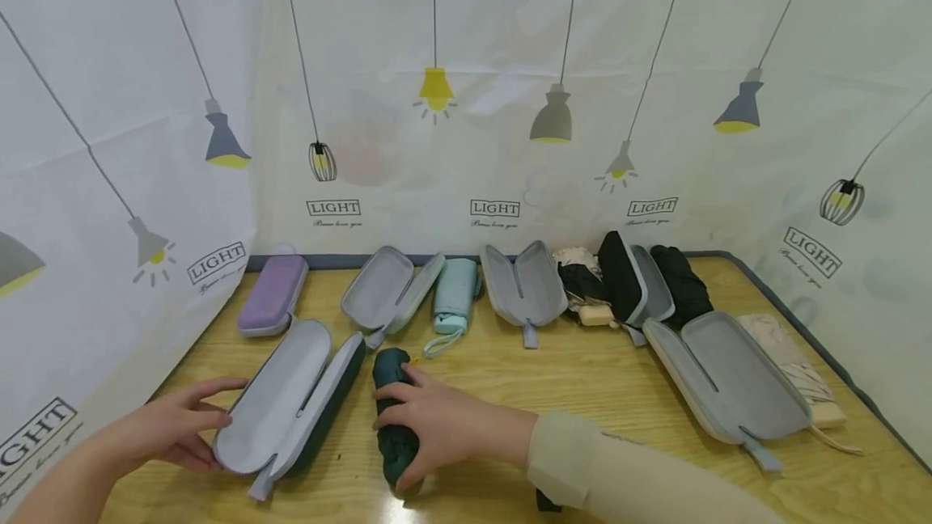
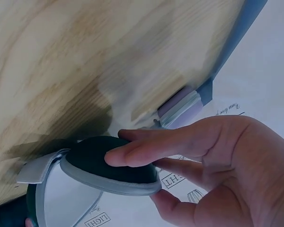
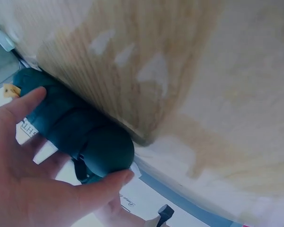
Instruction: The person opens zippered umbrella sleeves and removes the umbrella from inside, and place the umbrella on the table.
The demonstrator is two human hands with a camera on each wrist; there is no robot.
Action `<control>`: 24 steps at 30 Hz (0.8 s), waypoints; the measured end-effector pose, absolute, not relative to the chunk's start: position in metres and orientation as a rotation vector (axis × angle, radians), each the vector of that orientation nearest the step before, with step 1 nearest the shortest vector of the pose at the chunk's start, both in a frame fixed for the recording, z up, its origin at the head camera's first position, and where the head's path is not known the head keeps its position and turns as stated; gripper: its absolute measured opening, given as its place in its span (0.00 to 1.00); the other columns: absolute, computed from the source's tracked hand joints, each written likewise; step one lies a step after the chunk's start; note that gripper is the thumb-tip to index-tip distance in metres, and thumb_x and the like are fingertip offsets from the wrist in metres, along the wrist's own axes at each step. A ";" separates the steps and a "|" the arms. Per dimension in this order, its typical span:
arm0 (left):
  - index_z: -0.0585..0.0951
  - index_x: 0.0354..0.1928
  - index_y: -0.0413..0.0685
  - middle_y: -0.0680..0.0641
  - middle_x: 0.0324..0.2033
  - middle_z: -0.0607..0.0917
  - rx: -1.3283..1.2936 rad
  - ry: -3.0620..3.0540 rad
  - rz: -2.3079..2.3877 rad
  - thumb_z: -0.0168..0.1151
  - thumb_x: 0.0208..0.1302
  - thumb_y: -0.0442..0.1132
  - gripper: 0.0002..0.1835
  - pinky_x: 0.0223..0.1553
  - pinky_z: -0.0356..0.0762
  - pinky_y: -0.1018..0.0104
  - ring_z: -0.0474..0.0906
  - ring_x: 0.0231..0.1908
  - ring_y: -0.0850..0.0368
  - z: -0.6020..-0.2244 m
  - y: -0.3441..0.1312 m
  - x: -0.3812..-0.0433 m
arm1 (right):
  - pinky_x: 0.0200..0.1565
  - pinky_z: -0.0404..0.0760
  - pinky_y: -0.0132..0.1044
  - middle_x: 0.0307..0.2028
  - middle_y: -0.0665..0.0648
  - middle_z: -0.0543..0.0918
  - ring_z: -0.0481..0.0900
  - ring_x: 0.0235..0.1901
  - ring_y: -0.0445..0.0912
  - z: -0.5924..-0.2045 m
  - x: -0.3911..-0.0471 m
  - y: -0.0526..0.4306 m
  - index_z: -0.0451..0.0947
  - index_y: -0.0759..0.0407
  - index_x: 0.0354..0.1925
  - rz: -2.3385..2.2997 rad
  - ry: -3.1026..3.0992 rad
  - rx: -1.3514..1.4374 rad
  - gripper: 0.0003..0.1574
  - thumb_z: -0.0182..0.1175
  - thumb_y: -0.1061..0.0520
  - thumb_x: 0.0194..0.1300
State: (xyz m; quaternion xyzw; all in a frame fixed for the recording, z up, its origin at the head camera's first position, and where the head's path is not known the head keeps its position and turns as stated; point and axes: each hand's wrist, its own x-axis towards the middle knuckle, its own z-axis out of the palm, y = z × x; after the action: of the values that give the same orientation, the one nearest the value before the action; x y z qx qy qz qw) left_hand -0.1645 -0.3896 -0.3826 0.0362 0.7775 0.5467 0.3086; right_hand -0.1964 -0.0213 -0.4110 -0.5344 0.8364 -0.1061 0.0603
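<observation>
In the head view, my left hand (image 1: 171, 425) holds the near left end of an open eyeglass-style case (image 1: 280, 395) with pale grey lining. The left wrist view shows the case's dark green shell (image 2: 113, 161), fingers over it and thumb at its rim. To the right of that case, my right hand (image 1: 447, 419) grips a folded dark green umbrella (image 1: 393, 362) lengthwise. Seen from the right wrist, the umbrella (image 3: 80, 123) lies between the fingers at one end and the thumb at the other, close over the wood.
Behind stand a closed purple case (image 1: 273, 295), a grey-lined open case (image 1: 379, 289), a light blue folded umbrella (image 1: 456, 289) and another open case (image 1: 524, 285). Farther right are a black case (image 1: 622, 277), a black folded umbrella (image 1: 679, 285), a cream case (image 1: 743, 378) and a beige umbrella (image 1: 782, 346).
</observation>
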 end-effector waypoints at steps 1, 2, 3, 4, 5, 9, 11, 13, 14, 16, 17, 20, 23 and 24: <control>0.42 0.66 0.37 0.39 0.39 0.76 0.085 2.055 1.450 0.49 0.66 0.41 0.36 0.34 0.76 0.46 0.78 0.30 0.36 -0.383 -0.392 -0.164 | 0.62 0.48 0.49 0.64 0.49 0.56 0.44 0.64 0.60 -0.411 -0.197 -0.023 0.71 0.41 0.55 -0.328 2.511 -1.632 0.42 0.62 0.28 0.42; 0.41 0.66 0.36 0.39 0.38 0.76 0.075 2.062 1.451 0.49 0.66 0.41 0.37 0.34 0.76 0.46 0.78 0.31 0.36 -0.382 -0.393 -0.164 | 0.62 0.46 0.49 0.65 0.49 0.55 0.42 0.65 0.60 -0.411 -0.198 -0.024 0.70 0.41 0.56 -0.337 2.485 -1.646 0.42 0.62 0.29 0.42; 0.41 0.66 0.36 0.39 0.37 0.77 0.063 2.077 1.450 0.49 0.65 0.41 0.37 0.34 0.76 0.47 0.78 0.30 0.36 -0.382 -0.394 -0.163 | 0.63 0.45 0.48 0.66 0.48 0.54 0.40 0.65 0.60 -0.411 -0.199 -0.026 0.70 0.41 0.56 -0.336 2.464 -1.657 0.42 0.63 0.30 0.43; 0.41 0.66 0.36 0.40 0.37 0.76 0.040 2.095 1.449 0.50 0.65 0.41 0.37 0.34 0.76 0.47 0.78 0.31 0.36 -0.381 -0.394 -0.164 | 0.63 0.43 0.47 0.66 0.48 0.52 0.38 0.66 0.59 -0.412 -0.201 -0.027 0.69 0.42 0.57 -0.338 2.439 -1.674 0.42 0.63 0.31 0.44; 0.41 0.66 0.36 0.40 0.37 0.76 0.017 2.118 1.444 0.50 0.65 0.42 0.38 0.33 0.76 0.47 0.78 0.30 0.36 -0.380 -0.394 -0.164 | 0.63 0.42 0.47 0.67 0.48 0.51 0.36 0.66 0.58 -0.413 -0.202 -0.029 0.69 0.42 0.58 -0.343 2.416 -1.687 0.42 0.63 0.32 0.45; 0.42 0.66 0.35 0.38 0.38 0.77 -0.088 2.240 1.390 0.52 0.63 0.42 0.39 0.32 0.77 0.49 0.79 0.29 0.37 -0.372 -0.387 -0.168 | 0.63 0.42 0.45 0.68 0.49 0.46 0.31 0.66 0.57 -0.415 -0.210 -0.035 0.66 0.46 0.60 -0.370 2.334 -1.719 0.42 0.64 0.37 0.49; 0.43 0.66 0.35 0.37 0.38 0.77 -0.141 2.293 1.364 0.52 0.62 0.41 0.39 0.31 0.77 0.50 0.79 0.28 0.39 -0.367 -0.382 -0.170 | 0.63 0.43 0.45 0.68 0.49 0.45 0.31 0.66 0.57 -0.415 -0.213 -0.038 0.66 0.47 0.61 -0.390 2.308 -1.714 0.42 0.64 0.39 0.49; 0.44 0.66 0.34 0.36 0.37 0.77 -0.186 2.338 1.340 0.51 0.62 0.41 0.38 0.29 0.78 0.52 0.80 0.26 0.41 -0.364 -0.378 -0.172 | 0.63 0.44 0.44 0.68 0.49 0.45 0.31 0.66 0.57 -0.414 -0.215 -0.040 0.65 0.48 0.61 -0.400 2.296 -1.704 0.41 0.64 0.40 0.50; 0.44 0.66 0.34 0.36 0.36 0.78 -0.195 2.349 1.334 0.50 0.63 0.41 0.37 0.29 0.78 0.52 0.80 0.26 0.41 -0.363 -0.376 -0.173 | 0.63 0.45 0.44 0.68 0.49 0.45 0.31 0.66 0.57 -0.414 -0.217 -0.041 0.65 0.47 0.61 -0.397 2.299 -1.698 0.41 0.64 0.40 0.50; 0.44 0.66 0.33 0.36 0.35 0.78 -0.208 2.371 1.316 0.49 0.64 0.41 0.37 0.29 0.78 0.54 0.80 0.25 0.43 -0.361 -0.372 -0.176 | 0.63 0.46 0.44 0.68 0.47 0.45 0.31 0.66 0.57 -0.413 -0.218 -0.043 0.65 0.47 0.61 -0.400 2.304 -1.671 0.41 0.64 0.39 0.50; 0.44 0.66 0.32 0.36 0.35 0.78 -0.209 2.380 1.306 0.49 0.64 0.42 0.37 0.28 0.78 0.54 0.80 0.25 0.43 -0.361 -0.370 -0.177 | 0.63 0.47 0.44 0.68 0.47 0.44 0.31 0.66 0.58 -0.413 -0.219 -0.044 0.65 0.46 0.61 -0.402 2.311 -1.658 0.41 0.64 0.39 0.50; 0.45 0.66 0.31 0.33 0.37 0.77 -0.173 2.401 1.294 0.49 0.64 0.41 0.36 0.28 0.78 0.54 0.80 0.25 0.44 -0.360 -0.365 -0.181 | 0.62 0.50 0.44 0.68 0.45 0.44 0.33 0.66 0.57 -0.415 -0.220 -0.045 0.65 0.44 0.61 -0.401 2.346 -1.618 0.42 0.63 0.36 0.49; 0.46 0.66 0.32 0.32 0.39 0.76 -0.136 2.413 1.290 0.49 0.64 0.40 0.35 0.28 0.78 0.54 0.80 0.24 0.43 -0.360 -0.361 -0.184 | 0.61 0.52 0.44 0.68 0.46 0.46 0.37 0.66 0.58 -0.415 -0.218 -0.046 0.65 0.42 0.61 -0.385 2.399 -1.598 0.43 0.62 0.33 0.48; 0.46 0.66 0.32 0.32 0.40 0.76 -0.118 2.412 1.292 0.49 0.64 0.40 0.35 0.28 0.78 0.53 0.79 0.24 0.43 -0.360 -0.360 -0.185 | 0.61 0.53 0.44 0.68 0.47 0.47 0.38 0.66 0.58 -0.415 -0.217 -0.046 0.65 0.42 0.61 -0.374 2.421 -1.591 0.44 0.62 0.32 0.47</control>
State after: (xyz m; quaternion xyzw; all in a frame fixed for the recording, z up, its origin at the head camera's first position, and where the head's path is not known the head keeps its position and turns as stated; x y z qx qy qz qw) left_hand -0.1851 -0.3597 -0.3602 -0.0424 0.8628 0.4623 0.1999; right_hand -0.2171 -0.0456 -0.4150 -0.5413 0.8238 -0.1272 0.1101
